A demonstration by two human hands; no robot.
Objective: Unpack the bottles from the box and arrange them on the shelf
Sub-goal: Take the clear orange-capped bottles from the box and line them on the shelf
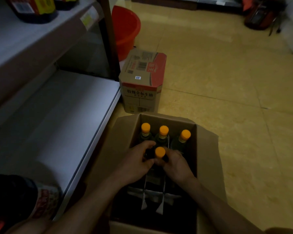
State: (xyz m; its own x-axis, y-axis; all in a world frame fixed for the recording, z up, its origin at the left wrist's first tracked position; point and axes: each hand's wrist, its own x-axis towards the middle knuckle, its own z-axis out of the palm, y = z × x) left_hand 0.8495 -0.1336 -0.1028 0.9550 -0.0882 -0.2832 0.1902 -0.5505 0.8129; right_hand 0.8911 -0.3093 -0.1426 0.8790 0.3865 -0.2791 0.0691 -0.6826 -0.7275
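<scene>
1. Head view, dim light. The open cardboard box [207, 149] sits on the yellow tiled floor [235, 81] with its flaps folded outward, just beside the front edge of the lower shelf board [61, 125].
2. The back-row bottles [164, 133] number three. They are dark glass with orange caps and stand upright side by side against the box's far wall.
3. The front bottle [160, 152] has the same orange cap and stands upright just in front of the middle one, inside the box.
4. My left hand [139, 160] is on the front bottle from the left, fingers curled round its neck and shoulder below the cap.
5. My right hand [176, 164] grasps the same bottle from the right, fingers wrapped at the neck. The two hands nearly meet under the cap.
6. Pale cardboard dividers [152, 193] cross the near part of the box. The cells there are too dark to read.
7. The lower shelf board carries one dark labelled bottle [29, 198] at its near end.
8. The upper shelf [29, 43] holds dark bottles with yellow-red labels [35, 9] near its far left.
9. A closed printed carton [142, 81] stands on the floor beyond the open box, near the shelf upright.
10. A red plastic bucket [127, 29] sits behind the carton.
11. A dark red object [260, 14] at top right is blurred; I cannot tell what it is.
</scene>
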